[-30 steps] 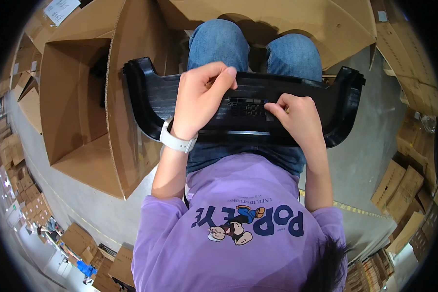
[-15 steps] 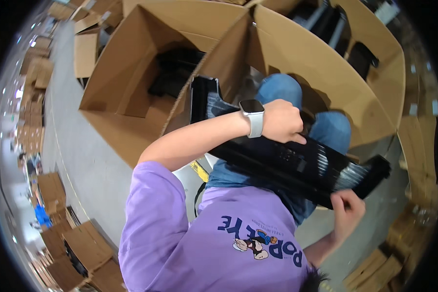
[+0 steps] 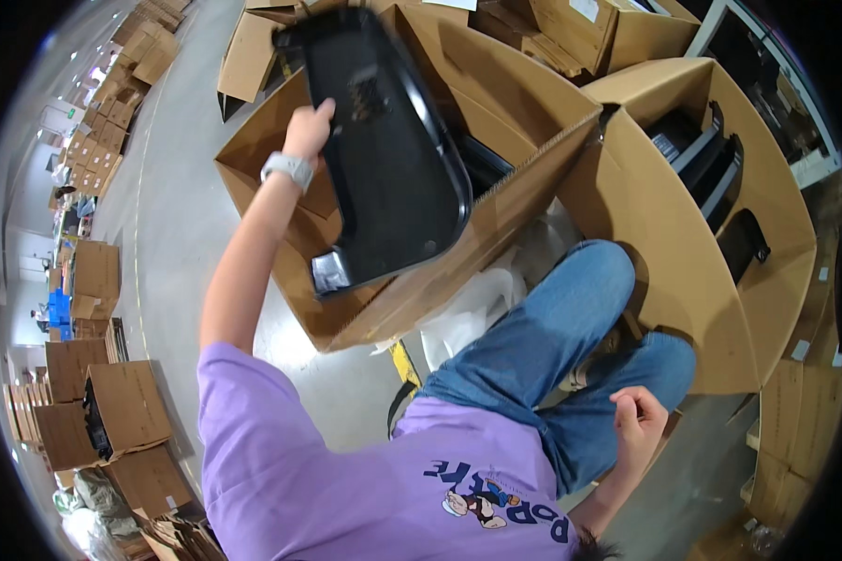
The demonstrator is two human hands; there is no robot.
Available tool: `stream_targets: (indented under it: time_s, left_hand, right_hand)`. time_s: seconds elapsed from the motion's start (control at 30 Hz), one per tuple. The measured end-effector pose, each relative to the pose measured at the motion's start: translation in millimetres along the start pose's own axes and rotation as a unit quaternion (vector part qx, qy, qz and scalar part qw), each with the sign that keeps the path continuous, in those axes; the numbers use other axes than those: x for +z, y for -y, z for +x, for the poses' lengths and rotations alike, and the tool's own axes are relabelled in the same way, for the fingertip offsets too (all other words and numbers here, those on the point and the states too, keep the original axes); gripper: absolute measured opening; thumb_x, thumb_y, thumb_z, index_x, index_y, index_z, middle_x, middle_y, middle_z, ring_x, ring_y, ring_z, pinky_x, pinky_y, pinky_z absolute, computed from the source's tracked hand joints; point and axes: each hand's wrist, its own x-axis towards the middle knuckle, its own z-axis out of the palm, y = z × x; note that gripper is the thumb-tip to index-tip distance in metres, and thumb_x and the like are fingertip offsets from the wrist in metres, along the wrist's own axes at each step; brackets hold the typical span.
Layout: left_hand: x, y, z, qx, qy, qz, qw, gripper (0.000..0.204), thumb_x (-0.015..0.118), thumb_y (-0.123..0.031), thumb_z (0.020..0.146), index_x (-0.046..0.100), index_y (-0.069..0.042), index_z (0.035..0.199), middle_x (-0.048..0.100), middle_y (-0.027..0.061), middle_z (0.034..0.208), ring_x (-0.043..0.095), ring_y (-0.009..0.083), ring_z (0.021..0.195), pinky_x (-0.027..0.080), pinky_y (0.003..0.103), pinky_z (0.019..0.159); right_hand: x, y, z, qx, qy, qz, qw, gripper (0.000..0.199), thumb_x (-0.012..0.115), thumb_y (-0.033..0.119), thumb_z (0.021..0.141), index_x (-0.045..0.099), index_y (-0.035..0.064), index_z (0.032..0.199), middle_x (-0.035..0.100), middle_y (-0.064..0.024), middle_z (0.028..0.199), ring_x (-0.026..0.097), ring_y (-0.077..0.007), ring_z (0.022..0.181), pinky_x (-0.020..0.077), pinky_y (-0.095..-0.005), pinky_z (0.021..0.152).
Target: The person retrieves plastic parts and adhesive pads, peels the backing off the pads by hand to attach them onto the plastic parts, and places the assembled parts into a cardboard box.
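My left hand (image 3: 309,131), with a watch on its wrist, grips a large black plastic panel (image 3: 393,178) by its left edge. The panel is tilted over the left cardboard box (image 3: 524,201), with its notched end toward me and its far end beyond the box's far side. Its underside and whatever my fingertips touch there are hidden. Inside that box another black part (image 3: 485,166) shows past the panel's right edge. My right hand (image 3: 639,423) is closed in a loose fist beside my right knee, with nothing visible in it.
To the right stands a second open cardboard box (image 3: 688,309) with several black panels (image 3: 711,173) upright in it. White plastic wrapping (image 3: 477,304) lies between the left box and my legs. More cartons (image 3: 126,402) are stacked at the left, across the grey floor (image 3: 182,206).
My left hand has carried the panel from over my lap to above the left box, turning it. My right hand has let go of the panel and stays near my right knee.
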Motion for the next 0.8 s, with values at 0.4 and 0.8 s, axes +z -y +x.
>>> stream_targets:
  time_s: [0.4, 0.8]
  left_hand:
    - [78, 241, 28, -0.321, -0.047, -0.027, 0.945, 0.044, 0.058, -0.019, 0.086, 0.054, 0.009, 0.119, 0.049, 0.0206, 0.133, 0.041, 0.0302, 0.126, 0.031, 0.038, 0.105]
    - [156, 395, 54, -0.332, -0.007, 0.280, 0.901, 0.053, 0.042, -0.043, 0.096, 0.063, 0.006, 0.101, 0.064, 0.0265, 0.103, 0.062, 0.0394, 0.099, 0.047, 0.044, 0.085]
  right_hand:
    - [18, -19, 76, 0.140, 0.000, -0.020, 0.990, 0.014, 0.067, 0.013, 0.084, 0.063, 0.0017, 0.077, 0.047, 0.0062, 0.056, 0.038, 0.0002, 0.047, 0.0254, -0.0164, 0.043]
    - [15, -50, 111, 0.198, -0.027, -0.085, 0.976, 0.016, 0.065, 0.013, 0.084, 0.060, 0.0020, 0.074, 0.048, 0.0059, 0.058, 0.038, -0.0003, 0.049, 0.0267, -0.0174, 0.045]
